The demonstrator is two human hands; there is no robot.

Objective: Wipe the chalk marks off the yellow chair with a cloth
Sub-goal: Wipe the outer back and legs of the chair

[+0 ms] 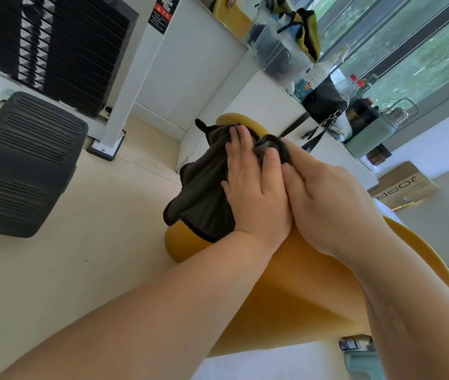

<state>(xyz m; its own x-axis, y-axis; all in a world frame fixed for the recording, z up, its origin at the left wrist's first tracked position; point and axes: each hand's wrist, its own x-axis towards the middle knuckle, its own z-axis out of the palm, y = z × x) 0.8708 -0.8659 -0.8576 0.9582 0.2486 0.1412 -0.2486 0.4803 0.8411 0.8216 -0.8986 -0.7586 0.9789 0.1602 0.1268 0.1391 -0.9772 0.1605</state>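
the yellow chair [300,283] sits close under the person, just beside a white counter [332,157]. a dark cloth [204,187] is draped over its curved upper edge. the left hand [256,193] lies flat on the cloth with straight fingers, pressing it to the chair. the right hand [327,201] sits tight against it, fingers reaching into a bunched fold at the cloth's far side. i cannot tell whether it grips that fold or only leans on it.

no chalk marks show, because hands and cloth cover the spot being worked. so the main risk is probably wiping blind, smearing chalk wider or missing a patch.

much of the cloth hangs loose down the left side, unpinned. on a smooth rounded edge a firm stroke could drag it out from under the palm and drop it to the floor.

the bunched fold likely reduces contact, so strokes there may skip.

both arms bear on one edge, which could shift or tip the chair.

a black bag's strap [313,138] dangles off the counter near the right hand, and a wide sweep might snag it.
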